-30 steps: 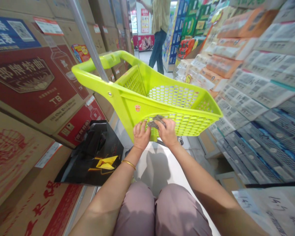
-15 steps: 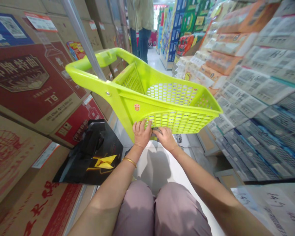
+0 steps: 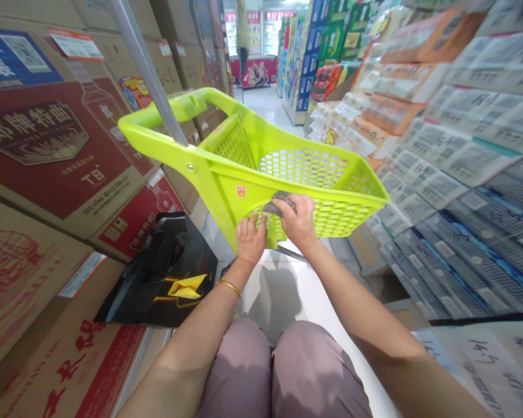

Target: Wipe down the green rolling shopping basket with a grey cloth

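Note:
A lime-green plastic shopping basket point(image 3: 226, 174) on a metal pole point(image 3: 148, 69) is tilted in front of me. My right hand point(image 3: 298, 223) presses a small grey cloth point(image 3: 279, 204) against the basket's perforated near wall, fingers closed on it. My left hand point(image 3: 250, 238) rests flat on the same wall just left of the cloth, fingers stretched up, a gold bangle on its wrist. My knees in mauve trousers show at the bottom.
Stacked red and brown cartons point(image 3: 56, 145) line the left side, with a black bag point(image 3: 165, 273) on the floor beside them. Shelves of packaged goods point(image 3: 457, 151) fill the right. The white aisle floor point(image 3: 265, 104) runs ahead to far displays.
My right hand with the cloth dipped to the basket's lower edge, then rose higher on the wall. The person standing in the aisle ahead has gone from view.

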`<state>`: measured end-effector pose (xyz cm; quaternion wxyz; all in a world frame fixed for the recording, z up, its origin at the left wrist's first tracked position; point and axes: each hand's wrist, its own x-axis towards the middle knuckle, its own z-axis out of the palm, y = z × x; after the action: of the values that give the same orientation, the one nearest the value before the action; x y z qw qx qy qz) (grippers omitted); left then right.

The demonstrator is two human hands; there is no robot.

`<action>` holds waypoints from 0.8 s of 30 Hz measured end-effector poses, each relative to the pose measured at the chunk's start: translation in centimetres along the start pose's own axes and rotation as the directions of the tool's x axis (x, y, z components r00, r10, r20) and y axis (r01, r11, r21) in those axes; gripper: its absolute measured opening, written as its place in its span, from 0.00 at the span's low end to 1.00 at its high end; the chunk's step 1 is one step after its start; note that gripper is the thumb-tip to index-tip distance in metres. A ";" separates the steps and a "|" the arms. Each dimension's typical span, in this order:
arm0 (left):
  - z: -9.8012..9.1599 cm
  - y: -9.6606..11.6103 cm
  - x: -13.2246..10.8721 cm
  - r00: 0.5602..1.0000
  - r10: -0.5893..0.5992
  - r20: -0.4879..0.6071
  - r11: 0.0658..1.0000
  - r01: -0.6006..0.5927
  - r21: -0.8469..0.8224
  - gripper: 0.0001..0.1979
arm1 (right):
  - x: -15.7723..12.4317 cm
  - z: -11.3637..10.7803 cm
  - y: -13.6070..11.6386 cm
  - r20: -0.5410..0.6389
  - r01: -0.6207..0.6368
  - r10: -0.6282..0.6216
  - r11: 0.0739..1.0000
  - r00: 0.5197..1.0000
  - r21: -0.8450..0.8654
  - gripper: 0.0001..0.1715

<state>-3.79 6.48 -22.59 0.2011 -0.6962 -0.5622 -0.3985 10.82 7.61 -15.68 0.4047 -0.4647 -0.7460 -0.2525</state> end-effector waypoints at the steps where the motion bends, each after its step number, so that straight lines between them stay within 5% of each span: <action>1: 0.0 0.0 -0.1 1.000 0.001 0.008 1.000 -0.001 -0.006 0.13 | -0.8 0.3 -0.1 0.006 0.007 -0.007 1.000 1.000 0.004 0.17; 9: -0.1 -0.5 0.1 0.995 0.032 0.099 0.999 -0.032 -0.001 0.16 | -6.5 3.0 -0.2 0.110 0.079 -0.077 0.997 0.991 -0.022 0.13; 15: -0.2 -0.2 0.3 0.999 0.001 0.053 1.000 -0.002 0.006 0.14 | -8.6 3.5 -0.2 0.256 0.151 -0.164 0.986 0.953 0.072 0.12; 19: -0.3 -0.1 0.5 0.997 -0.016 0.070 1.000 0.015 0.008 0.14 | -7.7 2.5 0.2 0.285 0.182 -0.200 0.979 0.938 0.088 0.13; 24: -0.6 -0.1 0.5 0.999 0.009 0.053 1.000 -0.010 0.024 0.14 | -3.2 0.6 0.6 0.110 0.148 -0.146 0.989 0.983 -0.008 0.15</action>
<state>-4.08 6.36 -21.90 0.1964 -0.7068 -0.5686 -0.3722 11.88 6.78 -18.66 0.3399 -0.4248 -0.7971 -0.2619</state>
